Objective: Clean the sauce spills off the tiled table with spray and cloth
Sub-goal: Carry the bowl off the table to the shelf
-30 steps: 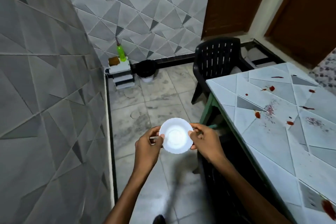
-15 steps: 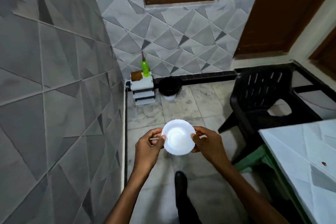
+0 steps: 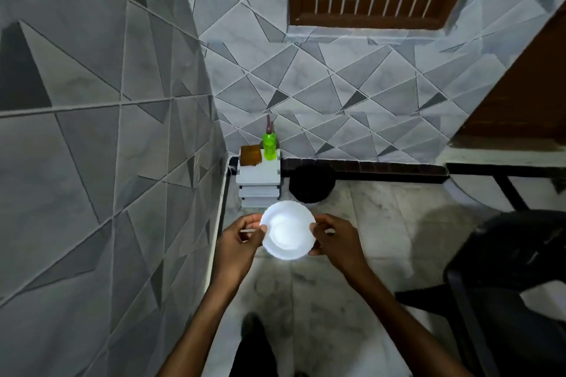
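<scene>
White plate (image 3: 288,231), green spray bottle (image 3: 269,146), brown cloth (image 3: 250,155), black chair (image 3: 517,254), grey triangle-patterned wall tiles (image 3: 92,101)

bare left hand (image 3: 237,243), bare right hand (image 3: 338,240), dark-clad leg (image 3: 253,349)

Spray bottle (image 3: 269,145) and cloth (image 3: 250,155) top stacked boxes (image 3: 258,175), bin (image 3: 311,184) right, plate (image 3: 288,229) in front.

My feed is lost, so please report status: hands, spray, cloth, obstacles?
Left hand, right hand both pinch round white plate. Green plastic spray bottle, brown square cloth untouched on white corner stand. Round black bin beside stand.
</scene>
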Demonstrator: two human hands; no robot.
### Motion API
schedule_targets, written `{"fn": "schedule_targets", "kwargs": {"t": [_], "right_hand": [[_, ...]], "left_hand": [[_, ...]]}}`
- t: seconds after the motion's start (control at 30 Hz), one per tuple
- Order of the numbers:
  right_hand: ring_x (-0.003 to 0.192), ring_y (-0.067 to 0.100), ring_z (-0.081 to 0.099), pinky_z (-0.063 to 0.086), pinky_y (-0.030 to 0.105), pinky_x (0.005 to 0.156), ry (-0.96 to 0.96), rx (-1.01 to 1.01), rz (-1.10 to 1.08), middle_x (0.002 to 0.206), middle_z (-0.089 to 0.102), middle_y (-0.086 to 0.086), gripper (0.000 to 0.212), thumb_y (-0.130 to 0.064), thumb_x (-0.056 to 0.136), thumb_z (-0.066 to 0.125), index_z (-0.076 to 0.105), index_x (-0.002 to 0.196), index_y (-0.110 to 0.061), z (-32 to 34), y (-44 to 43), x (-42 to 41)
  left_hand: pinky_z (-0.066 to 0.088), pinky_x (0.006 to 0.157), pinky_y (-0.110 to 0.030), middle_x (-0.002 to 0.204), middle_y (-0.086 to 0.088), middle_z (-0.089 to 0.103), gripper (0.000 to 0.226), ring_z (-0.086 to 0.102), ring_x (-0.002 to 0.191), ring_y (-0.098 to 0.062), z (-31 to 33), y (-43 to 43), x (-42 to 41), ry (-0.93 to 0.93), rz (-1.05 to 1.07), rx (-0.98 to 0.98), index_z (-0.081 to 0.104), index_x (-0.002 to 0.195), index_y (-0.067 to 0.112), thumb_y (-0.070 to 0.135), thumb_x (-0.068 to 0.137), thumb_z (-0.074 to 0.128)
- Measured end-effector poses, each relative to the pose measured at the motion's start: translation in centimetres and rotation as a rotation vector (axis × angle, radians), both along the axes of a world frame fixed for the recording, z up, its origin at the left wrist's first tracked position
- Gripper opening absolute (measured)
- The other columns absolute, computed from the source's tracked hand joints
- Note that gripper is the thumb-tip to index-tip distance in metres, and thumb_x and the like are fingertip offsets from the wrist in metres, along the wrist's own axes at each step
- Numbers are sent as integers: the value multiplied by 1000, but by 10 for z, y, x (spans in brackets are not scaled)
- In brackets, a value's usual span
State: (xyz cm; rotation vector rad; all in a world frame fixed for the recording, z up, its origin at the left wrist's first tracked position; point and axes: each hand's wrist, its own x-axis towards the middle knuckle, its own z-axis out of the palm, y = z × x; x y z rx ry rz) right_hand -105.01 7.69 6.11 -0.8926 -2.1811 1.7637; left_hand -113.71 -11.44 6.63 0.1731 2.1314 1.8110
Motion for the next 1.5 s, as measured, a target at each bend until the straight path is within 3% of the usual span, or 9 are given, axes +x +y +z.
{"fn": "schedule_targets", "kwargs": {"t": [0.27,0.47,0.7,0.8,0.97,1.03,1.17,1.33,1.5], "right_hand": [[74,23,73,62,35,53,-60,93,12,90,68,8,13,-10,96,65,72,107,-8,-51,55,-191],[68,25,72,60,48,67,-133,227,61,81,72,5,36,-40,90,57,73,105,-11,-108,95,-325],[79,30,71,60,53,73,-250,144,101,88,71,5,27,-23,90,61,73,109,-8,-204,142,-465],[78,25,68,60,53,74,-333,64,86,85,66,2,11,-11,93,65,69,103,-14,-265,155,-515],[84,28,72,60,55,77,-428,-13,107,81,69,-5,18,-14,89,69,67,91,-32,-385,167,-576],[85,29,73,61,55,77,-481,-33,91,80,69,-8,26,-15,89,69,63,85,-40,-432,167,-591],[85,27,73,61,53,75,-520,-46,101,86,73,-1,13,-13,92,67,69,96,-25,-507,158,-621],[81,27,74,62,50,75,-560,-25,92,95,75,11,16,-12,96,64,70,110,-8,-558,149,-657],[80,27,74,62,49,76,-595,-21,102,95,76,11,16,-10,96,64,70,111,-9,-579,142,-670]], "left_hand": [[58,85,-38,100,0,75,20,69,97,-20,-62,60,-201,-182,-59,-77,74,105,20,15,86,73],[59,79,-44,98,-7,67,19,66,96,-28,-112,108,-346,-265,-124,-192,65,103,13,1,88,67],[57,84,-51,93,1,65,21,66,98,-30,-202,160,-482,-314,-53,-293,66,102,19,3,88,66],[56,87,-51,91,3,64,18,65,94,-26,-260,175,-526,-330,-27,-339,65,101,21,7,89,67],[53,92,-52,97,-2,66,22,65,101,-33,-380,187,-590,-402,8,-378,67,98,21,3,87,67],[57,85,-46,100,-3,66,23,64,103,-32,-424,188,-607,-443,15,-395,68,96,21,1,86,66],[55,53,-19,115,-11,64,24,60,103,-26,-497,186,-636,-483,11,-421,68,108,12,-2,88,63],[54,91,-40,123,-11,64,28,58,109,-24,-555,185,-674,-451,-59,-526,68,116,9,4,90,63],[49,100,-42,128,-10,63,32,55,120,-28,-577,182,-693,-477,-149,-573,63,124,9,5,92,61]]}}
